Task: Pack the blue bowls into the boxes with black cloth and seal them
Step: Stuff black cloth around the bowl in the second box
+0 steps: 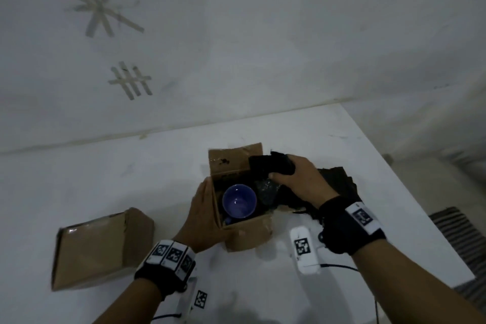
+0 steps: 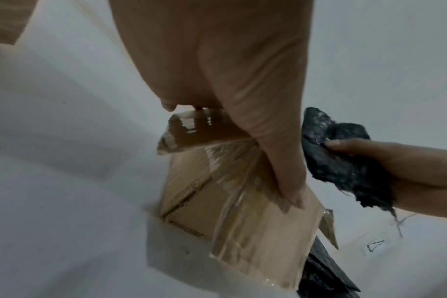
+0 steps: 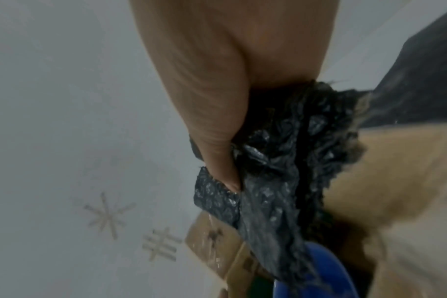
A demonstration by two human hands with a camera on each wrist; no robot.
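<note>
An open cardboard box (image 1: 244, 234) stands mid-table with a blue bowl (image 1: 239, 200) upright inside, towards its left. My left hand (image 1: 203, 208) lies flat against the box's left wall, with the thumb (image 2: 281, 171) straight along the taped front face of the box (image 2: 242, 217). My right hand (image 1: 281, 169) grips a bunched piece of black cloth (image 1: 268, 164) above the box's far right corner. In the right wrist view the cloth (image 3: 276, 181) hangs from thumb and fingers just over the bowl (image 3: 327, 270). More dark cloth (image 1: 265, 192) sits in the box beside the bowl.
A second cardboard box (image 1: 100, 247), flaps down and taped, lies at the front left. A pile of black cloth (image 1: 336, 181) lies right of the open box. The table edge (image 1: 426, 205) runs along the right; the wall behind carries tape marks (image 1: 100, 5).
</note>
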